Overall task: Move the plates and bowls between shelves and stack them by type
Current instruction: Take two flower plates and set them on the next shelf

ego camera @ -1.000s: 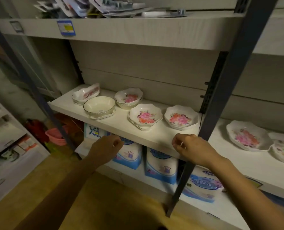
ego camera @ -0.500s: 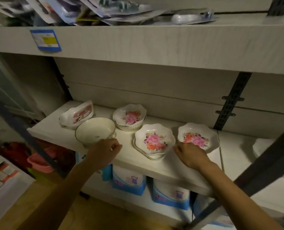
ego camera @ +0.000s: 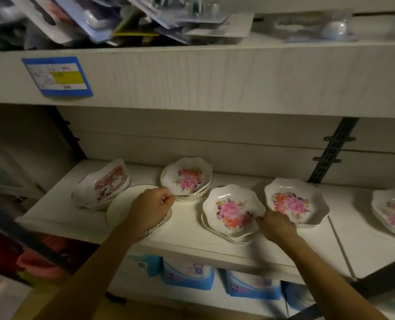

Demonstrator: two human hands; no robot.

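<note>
Count on my middle shelf (ego camera: 191,245): four white scalloped floral dishes (ego camera: 232,211), some sitting on stacks; one plain white gold-rimmed bowl (ego camera: 120,204); one tilted white oblong dish with pink print (ego camera: 104,183). Below: three blue-and-white packs (ego camera: 188,276).

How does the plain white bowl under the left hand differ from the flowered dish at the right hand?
The plain white bowl has a round rim with a thin dark line and no picture; the flowered dish has a wavy rim and pink and orange flowers inside. The left hand covers much of the bowl; the right hand meets only the dish's near edge. Both sit on the same shelf.
</note>
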